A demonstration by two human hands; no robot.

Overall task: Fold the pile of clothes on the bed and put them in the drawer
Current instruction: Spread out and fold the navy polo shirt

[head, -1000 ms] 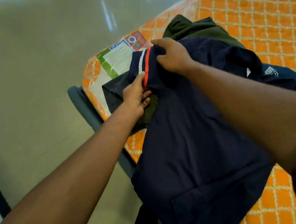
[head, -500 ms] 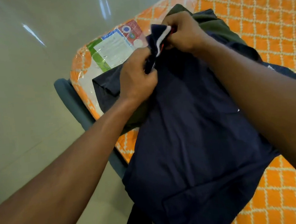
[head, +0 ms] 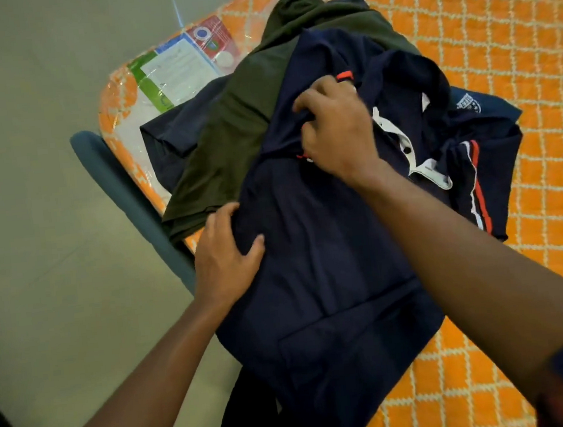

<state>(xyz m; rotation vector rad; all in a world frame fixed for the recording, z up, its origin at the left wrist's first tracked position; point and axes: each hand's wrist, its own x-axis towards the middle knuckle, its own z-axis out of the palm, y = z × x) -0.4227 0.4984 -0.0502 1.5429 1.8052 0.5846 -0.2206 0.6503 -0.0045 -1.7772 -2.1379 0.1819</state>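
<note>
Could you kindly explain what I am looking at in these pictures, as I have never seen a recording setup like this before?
There is no machine here: a person wears one wide-angle camera on the head, so the view looks forward and down at their own arms. In front is a bed with an orange patterned cover, on which clothes lie piled. On top is a navy polo shirt; an olive green garment lies under it. The left hand grips the shirt's side edge, and the right hand pinches fabric near the collar. A printed label under clear plastic shows at the mattress corner.
</note>
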